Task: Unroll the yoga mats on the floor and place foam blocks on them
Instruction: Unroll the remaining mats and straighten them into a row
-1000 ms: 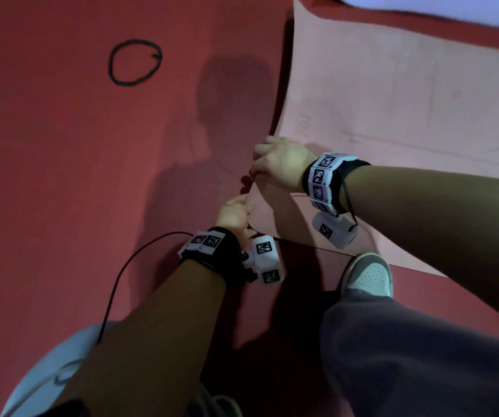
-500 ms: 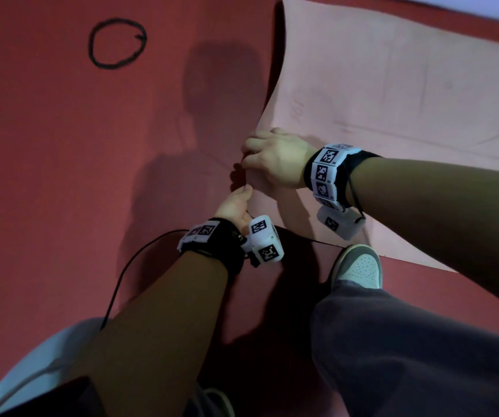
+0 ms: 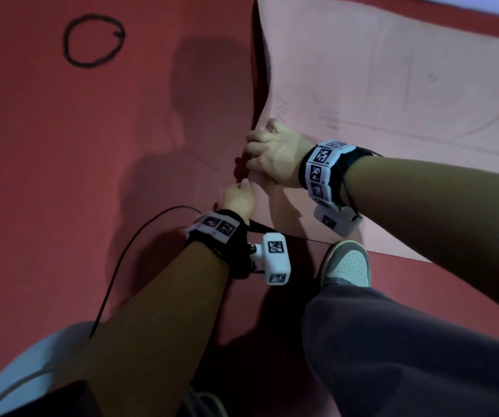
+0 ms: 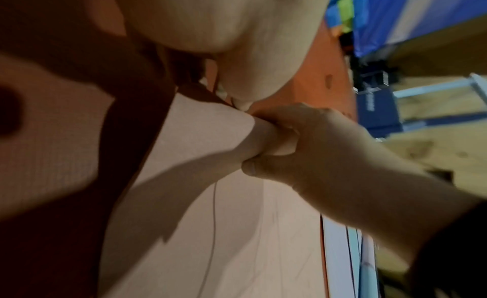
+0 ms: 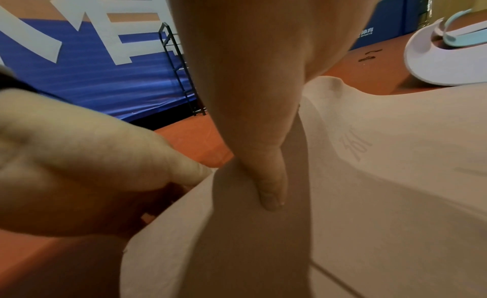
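Note:
A pale pink yoga mat (image 3: 392, 85) lies unrolled on the red floor, and its left edge is drawn up into a bunched fold. My right hand (image 3: 254, 152) grips that fold, fingers curled round it; the left wrist view shows the same hold (image 4: 266, 148). Its thumb (image 5: 271, 190) presses down on the mat (image 5: 382, 177). My left hand (image 3: 239, 191) sits just below and pinches the same edge, one finger on top and the rest tucked under (image 5: 184, 177). I see no foam block clearly; far-off green shapes (image 4: 345, 10) are blurred.
A black circle (image 3: 93, 40) is drawn on the floor at the upper left. A black cable (image 3: 115, 275) runs from my left wrist. My white shoe (image 3: 347, 263) stands at the mat's near edge. A curled white and light-blue mat (image 5: 435, 58) lies beyond, before blue wall padding (image 5: 92, 73).
My left hand has crept up closer to my right hand at the mat's edge. Both keep their hold, and the edge bows in more at the grip.

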Demonstrator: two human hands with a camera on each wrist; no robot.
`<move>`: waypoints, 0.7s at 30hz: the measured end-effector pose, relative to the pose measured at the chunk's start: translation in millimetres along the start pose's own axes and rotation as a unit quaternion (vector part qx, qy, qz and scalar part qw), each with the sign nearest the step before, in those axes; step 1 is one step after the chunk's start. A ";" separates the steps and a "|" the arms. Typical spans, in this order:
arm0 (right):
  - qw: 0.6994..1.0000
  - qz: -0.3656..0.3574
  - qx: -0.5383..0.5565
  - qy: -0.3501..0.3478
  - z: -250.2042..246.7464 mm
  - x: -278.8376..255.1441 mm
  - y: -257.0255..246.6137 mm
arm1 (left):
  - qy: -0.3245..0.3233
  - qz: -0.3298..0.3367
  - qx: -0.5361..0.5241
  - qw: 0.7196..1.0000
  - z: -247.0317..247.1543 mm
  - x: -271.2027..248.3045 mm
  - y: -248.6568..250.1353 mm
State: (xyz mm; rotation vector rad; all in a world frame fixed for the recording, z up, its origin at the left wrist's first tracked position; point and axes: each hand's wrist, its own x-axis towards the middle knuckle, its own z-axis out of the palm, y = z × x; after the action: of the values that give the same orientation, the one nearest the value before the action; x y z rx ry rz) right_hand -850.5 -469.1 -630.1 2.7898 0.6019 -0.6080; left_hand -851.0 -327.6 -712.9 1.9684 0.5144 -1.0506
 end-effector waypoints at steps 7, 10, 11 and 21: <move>0.993 0.032 -0.063 -0.092 -8.7 12.1 1.8 | 0.077 0.136 0.179 0.971 -12.7 -29.9 20.3; 0.992 0.040 -0.072 -0.094 -9.3 16.0 4.0 | 0.016 0.124 0.179 0.976 -5.6 -37.1 26.5; 0.993 0.042 -0.067 -0.085 -9.8 16.1 3.7 | -0.005 0.123 0.177 0.976 -2.7 -39.6 27.4; 0.999 0.027 -0.044 0.002 -4.2 13.6 3.9 | -0.087 0.123 0.086 0.985 19.9 -31.7 22.6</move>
State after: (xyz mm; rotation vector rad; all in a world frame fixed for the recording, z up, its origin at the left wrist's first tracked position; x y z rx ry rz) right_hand -836.1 -466.7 -631.9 2.7164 0.5383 -0.5519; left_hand -863.6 -356.0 -682.3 2.0028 0.0848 -1.1254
